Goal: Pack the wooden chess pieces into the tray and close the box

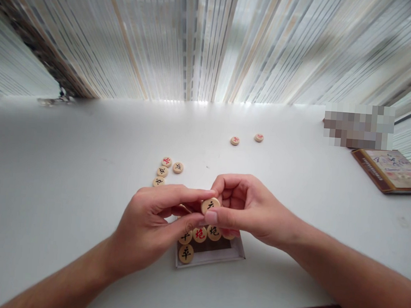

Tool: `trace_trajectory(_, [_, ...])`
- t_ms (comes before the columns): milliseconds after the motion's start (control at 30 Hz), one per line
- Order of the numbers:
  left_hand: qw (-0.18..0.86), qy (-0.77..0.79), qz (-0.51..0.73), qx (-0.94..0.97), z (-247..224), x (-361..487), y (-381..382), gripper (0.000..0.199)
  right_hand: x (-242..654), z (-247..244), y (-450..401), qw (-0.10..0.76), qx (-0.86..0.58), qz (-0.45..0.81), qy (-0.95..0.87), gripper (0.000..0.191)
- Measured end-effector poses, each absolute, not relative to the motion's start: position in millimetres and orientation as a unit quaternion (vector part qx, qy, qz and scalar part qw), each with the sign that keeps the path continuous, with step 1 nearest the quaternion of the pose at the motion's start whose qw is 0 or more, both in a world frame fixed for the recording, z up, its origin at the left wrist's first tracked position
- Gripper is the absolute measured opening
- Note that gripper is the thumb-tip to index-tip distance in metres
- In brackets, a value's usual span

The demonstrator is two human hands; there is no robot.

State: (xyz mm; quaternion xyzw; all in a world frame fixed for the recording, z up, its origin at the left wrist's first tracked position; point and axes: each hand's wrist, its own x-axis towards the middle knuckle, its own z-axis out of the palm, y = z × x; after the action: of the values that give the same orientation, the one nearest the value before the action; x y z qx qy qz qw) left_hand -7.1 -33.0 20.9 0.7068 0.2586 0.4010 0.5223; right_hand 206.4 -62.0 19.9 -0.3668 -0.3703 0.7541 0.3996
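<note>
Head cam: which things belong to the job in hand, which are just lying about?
Job in hand:
xiangqi piece between left hand and right hand
shallow open box below them
box pieces, red and black
six loose pieces beyond the hands, likely same set

Apparently just lying about:
brown-edged flat case, right (possibly a lid; unclear)
pixelated item behind it

Six loose pieces (pixel 178 167) on the desk (pixel 79 220), one in my fingers (pixel 181 193), at least five in one tray (pixel 211 258), one printed box (pixel 391 169).
</note>
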Motion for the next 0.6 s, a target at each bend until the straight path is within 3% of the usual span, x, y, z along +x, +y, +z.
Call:
trace_trajectory(300, [0.554, 0.278, 0.39, 0.681, 22.5, -6.7, -35.3, 0.037, 210.1, 16.3, -61.4, 0.407, -0.332, 0.756, -0.39, 0.023])
trace_trajectory(600, [0.558, 0.273, 0.394, 0.678, 21.3, -6.1, -33.8, 0.039, 208.3, 15.8, -62.2, 0.414, -0.349, 0.746, -0.388, 0.026])
